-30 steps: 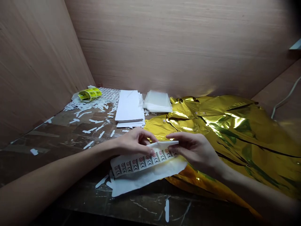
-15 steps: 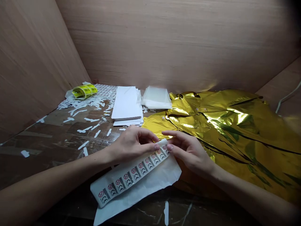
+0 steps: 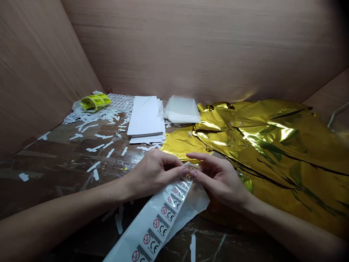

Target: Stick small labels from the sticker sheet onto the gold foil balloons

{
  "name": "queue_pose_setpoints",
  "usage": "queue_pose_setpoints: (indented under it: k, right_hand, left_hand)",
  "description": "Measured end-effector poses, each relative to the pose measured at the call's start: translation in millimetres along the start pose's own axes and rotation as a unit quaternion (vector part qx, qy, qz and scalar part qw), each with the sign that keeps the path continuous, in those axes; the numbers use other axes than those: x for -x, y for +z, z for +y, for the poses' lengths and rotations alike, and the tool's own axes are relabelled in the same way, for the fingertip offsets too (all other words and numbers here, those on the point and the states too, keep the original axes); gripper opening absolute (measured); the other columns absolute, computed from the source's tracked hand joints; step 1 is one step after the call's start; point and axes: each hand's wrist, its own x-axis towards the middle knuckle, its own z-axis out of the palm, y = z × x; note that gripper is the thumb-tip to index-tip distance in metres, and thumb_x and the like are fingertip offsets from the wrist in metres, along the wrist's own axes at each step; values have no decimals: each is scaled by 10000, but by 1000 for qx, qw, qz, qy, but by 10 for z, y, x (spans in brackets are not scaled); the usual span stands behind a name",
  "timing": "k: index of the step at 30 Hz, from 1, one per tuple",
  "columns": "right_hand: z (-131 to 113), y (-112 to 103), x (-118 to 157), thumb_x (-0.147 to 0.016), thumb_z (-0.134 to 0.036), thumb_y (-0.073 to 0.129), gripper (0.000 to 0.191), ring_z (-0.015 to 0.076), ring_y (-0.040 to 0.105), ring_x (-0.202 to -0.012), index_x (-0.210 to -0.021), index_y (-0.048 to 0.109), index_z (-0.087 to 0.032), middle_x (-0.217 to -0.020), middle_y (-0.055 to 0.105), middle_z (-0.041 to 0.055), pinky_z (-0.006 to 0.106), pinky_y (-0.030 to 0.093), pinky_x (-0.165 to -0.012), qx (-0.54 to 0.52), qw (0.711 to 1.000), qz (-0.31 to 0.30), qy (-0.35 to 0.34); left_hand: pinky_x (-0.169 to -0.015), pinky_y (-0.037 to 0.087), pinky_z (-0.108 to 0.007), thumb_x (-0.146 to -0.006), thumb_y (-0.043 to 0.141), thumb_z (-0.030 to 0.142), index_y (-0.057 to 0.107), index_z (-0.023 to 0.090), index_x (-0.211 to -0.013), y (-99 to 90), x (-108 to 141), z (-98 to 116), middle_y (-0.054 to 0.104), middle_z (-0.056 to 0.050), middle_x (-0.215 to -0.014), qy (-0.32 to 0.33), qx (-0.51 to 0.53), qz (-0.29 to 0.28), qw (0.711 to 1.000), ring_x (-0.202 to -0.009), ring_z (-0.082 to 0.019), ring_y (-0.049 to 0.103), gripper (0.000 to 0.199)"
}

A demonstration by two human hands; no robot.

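A sticker sheet (image 3: 163, 214), with a row of printed CE marks and red warning signs, slants down from both hands toward the bottom edge. My left hand (image 3: 156, 173) is closed on its upper end, thumb on top and curled fingers behind. Beside it, my right hand (image 3: 220, 178) pinches the same end at the corner, its thumb tip close to the left thumb and its index finger stretched above. A white backing part (image 3: 192, 207) of the sheet shows behind the row. Whether a single sticker is lifted off cannot be made out.
Crumpled gold foil pieces (image 3: 267, 145) cover the right side. White cards (image 3: 145, 116) and clear plastic sleeves (image 3: 182, 109) lie stacked at the back. Small white strips (image 3: 94, 148) are scattered on the left, near a yellow sticker roll (image 3: 95, 102). Wooden walls (image 3: 191, 47) enclose the table.
The sheet's lower end has swung down toward me, so it now hangs more steeply and runs out of view. Both hands stay at its upper end, thumbs closer together.
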Motion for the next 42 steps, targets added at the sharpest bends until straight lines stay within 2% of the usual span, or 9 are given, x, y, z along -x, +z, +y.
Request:
queue_pose_setpoints:
  k: [7, 11, 16, 22, 25, 29, 33, 38, 42]
  right_hand:
    - [-28, -49, -42, -969, -300, 618, 218, 136, 685, -791, -1123, 743, -209, -947, 760, 39, 239, 537, -722, 67, 996, -43, -46]
    - [-11, -48, -45, -960, -247, 621, 270, 153, 706, -886, -1213, 711, -216, -1062, 758, 55, 253, 556, -769, 72, 994, -36, -77]
    - [-31, -46, -66, -932, -207, 644, 161, 144, 695, -815, -1047, 757, -208, -949, 763, 43, 246, 535, -727, 99, 988, -39, -114]
    - [-81, -17, -66, -927, -244, 638, 114, 130, 653, -679, -905, 737, -193, -792, 737, 18, 230, 510, -642, 125, 991, -20, -46]
    - [-74, -9, -54, -936, -265, 632, 129, 140, 665, -700, -903, 735, -194, -805, 740, 23, 239, 517, -658, 123, 992, -13, -27]
    - [-44, -7, -33, -941, -282, 638, 133, 143, 672, -757, -1001, 718, -194, -879, 746, 29, 243, 525, -694, 103, 994, 1, -26]
    - [-48, -3, -19, -961, -296, 606, 212, 130, 632, -674, -1129, 686, -195, -822, 725, 19, 239, 499, -620, 100, 995, 11, -13]
    - [-93, 7, -25, -939, -214, 606, 146, 105, 637, -653, -1014, 731, -202, -783, 726, -7, 215, 475, -626, 163, 984, 16, -65]
    - [-85, 18, -42, -932, -211, 615, 111, 82, 607, -576, -945, 724, -199, -679, 688, -41, 196, 454, -577, 166, 985, 7, -50]
  left_hand:
    - [-478, 233, -219, -984, 521, 395, 642, 117, -676, 4, 4, 35, 378, 41, -566, 36, -36, -55, 997, -534, -71, 302, 432]
    - [-489, 235, -228, -991, 483, 334, 543, 137, -642, -10, 4, 62, 349, 46, -562, 54, -60, -90, 993, -522, -71, 290, 405]
    - [-510, 267, -237, -982, 459, 287, 562, 145, -678, -8, 1, 35, 411, 38, -571, 66, -93, -121, 986, -526, -81, 330, 351]
    - [-485, 233, -233, -938, 528, 272, 608, 126, -599, 37, -20, -2, 402, 41, -517, 49, -112, -64, 990, -501, -65, 299, 378]
    - [-481, 276, -201, -921, 581, 307, 719, 126, -681, 49, -22, 3, 523, 29, -545, 5, -64, -24, 998, -520, -64, 385, 331]
    - [-526, 383, -184, -896, 637, 339, 784, 139, -803, 68, -18, 8, 690, -5, -667, -25, -8, 15, 1000, -601, -94, 539, 266]
    - [-538, 426, -180, -861, 677, 307, 782, 146, -789, 82, -11, 5, 727, -9, -692, -31, 10, 39, 999, -611, -102, 589, 205]
    - [-568, 444, -174, -838, 679, 239, 777, 140, -761, 86, -9, 6, 730, -3, -688, -16, -4, 52, 998, -596, -88, 590, 159]
    - [-552, 427, -176, -841, 676, 244, 787, 141, -779, 94, -17, 1, 721, -1, -675, -21, -4, 50, 999, -578, -84, 572, 164]
